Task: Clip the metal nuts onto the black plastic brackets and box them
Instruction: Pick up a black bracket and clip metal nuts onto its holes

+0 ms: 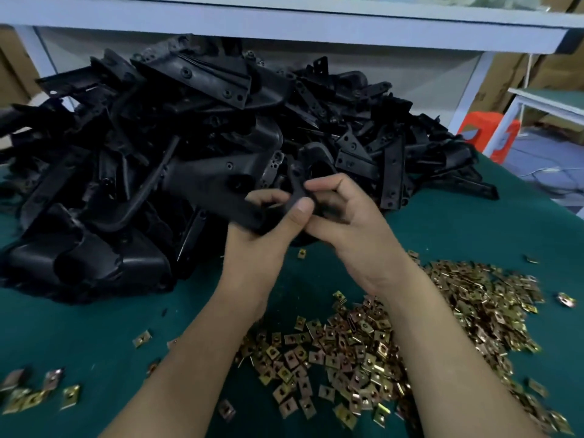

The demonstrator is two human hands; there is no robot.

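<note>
A black plastic bracket (pixel 294 184) sits at the centre of the frame, raised just above the surface and held between both hands. The left hand (pixel 259 238) grips its lower end, fingers curled behind it and the thumb pressed across the front. The right hand (pixel 347 222) pinches the upper part, its fingers bent round the edge. We cannot tell whether a nut is already on the bracket, as the fingers cover that spot and the picture is a little blurred there.

Right behind the hands, a big heap of black brackets (pixel 189 137) fills the upper left and the middle of the frame, the pieces lying tangled at all angles. Below the forearms, in the lower right, we see a wide pile of brass-coloured metal nuts (pixel 357 358) spread flat, with a few loose nuts (pixel 31 393) in the lower left corner. All of it lies on a dark green surface (pixel 94 336). Along the top runs a white shelf (pixel 284 20), and at the right edge stands an orange stool (pixel 486 131)
</note>
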